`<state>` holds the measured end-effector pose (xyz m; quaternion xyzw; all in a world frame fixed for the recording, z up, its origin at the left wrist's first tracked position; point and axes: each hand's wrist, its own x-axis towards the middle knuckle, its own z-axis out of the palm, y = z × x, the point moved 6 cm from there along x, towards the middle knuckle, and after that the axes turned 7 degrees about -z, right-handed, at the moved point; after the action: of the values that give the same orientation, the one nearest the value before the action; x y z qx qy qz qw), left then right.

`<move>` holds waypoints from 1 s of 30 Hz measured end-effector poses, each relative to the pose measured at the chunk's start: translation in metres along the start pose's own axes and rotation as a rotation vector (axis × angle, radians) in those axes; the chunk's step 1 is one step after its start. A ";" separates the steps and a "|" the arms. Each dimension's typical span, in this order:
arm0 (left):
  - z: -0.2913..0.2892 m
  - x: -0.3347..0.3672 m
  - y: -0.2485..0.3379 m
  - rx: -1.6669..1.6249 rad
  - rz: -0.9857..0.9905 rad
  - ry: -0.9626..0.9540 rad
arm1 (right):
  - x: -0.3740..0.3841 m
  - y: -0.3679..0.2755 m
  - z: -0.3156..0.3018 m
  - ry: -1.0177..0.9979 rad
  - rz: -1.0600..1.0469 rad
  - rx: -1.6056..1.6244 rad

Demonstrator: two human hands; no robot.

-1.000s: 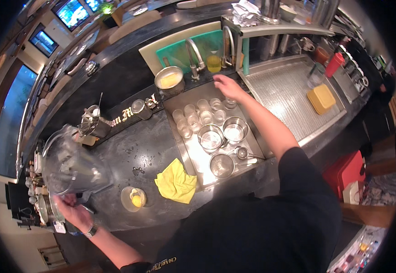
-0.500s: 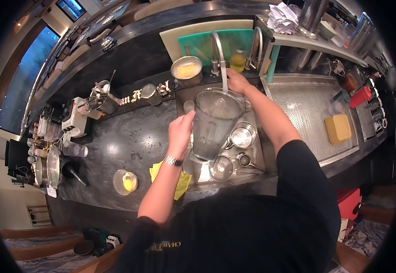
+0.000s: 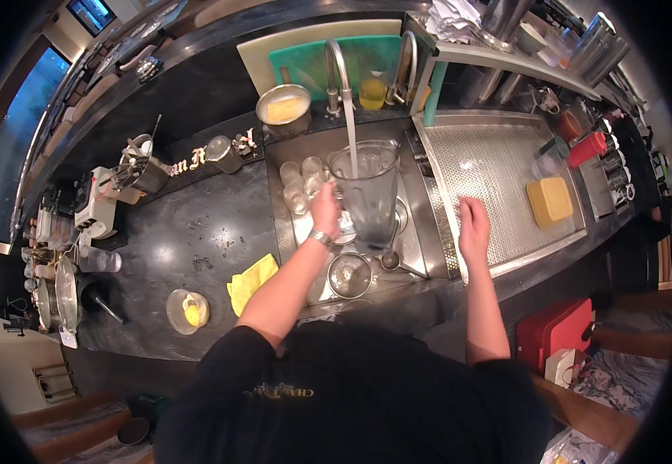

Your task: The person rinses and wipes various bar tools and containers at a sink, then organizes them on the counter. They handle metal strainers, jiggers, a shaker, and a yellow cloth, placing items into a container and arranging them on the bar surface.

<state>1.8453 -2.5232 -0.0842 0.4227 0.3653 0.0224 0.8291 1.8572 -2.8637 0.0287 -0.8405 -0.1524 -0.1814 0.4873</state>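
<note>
Dark tabletop (image 3: 173,232) adjoins the metal sink (image 3: 421,220); clear jug (image 3: 372,205) is in the sink area, mouth beneath the running tap (image 3: 337,56). Hands: left hand (image 3: 325,213) grips the jug's left side, handle not discernible; right hand (image 3: 473,232) is empty, fingers loosely extended. Judgement: keep the stream inside the rim, grip firm, base clear of the small glasses (image 3: 295,197). Jug looks see-through, grey-tinted, narrowing downward, lip at right.

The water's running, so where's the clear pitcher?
In the head view, just right of centre, the left hand holds the clear pitcher over the sink, under the faucet.
</note>
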 end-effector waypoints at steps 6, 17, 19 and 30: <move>0.007 0.022 0.019 -0.131 0.009 -0.100 | -0.122 -0.002 -0.040 0.117 0.182 -0.171; 0.000 0.027 0.022 0.069 0.019 -0.074 | -0.161 -0.031 -0.018 0.078 0.023 -0.265; 0.014 0.014 0.008 0.051 0.045 -0.070 | -0.155 -0.031 -0.025 0.072 0.052 -0.270; -0.009 0.010 0.018 0.095 0.084 -0.070 | -0.163 -0.022 -0.029 0.149 0.039 -0.274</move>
<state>1.8522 -2.5024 -0.0809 0.4772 0.3186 0.0250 0.8187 1.6981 -2.8910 -0.0152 -0.8861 -0.0734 -0.2531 0.3813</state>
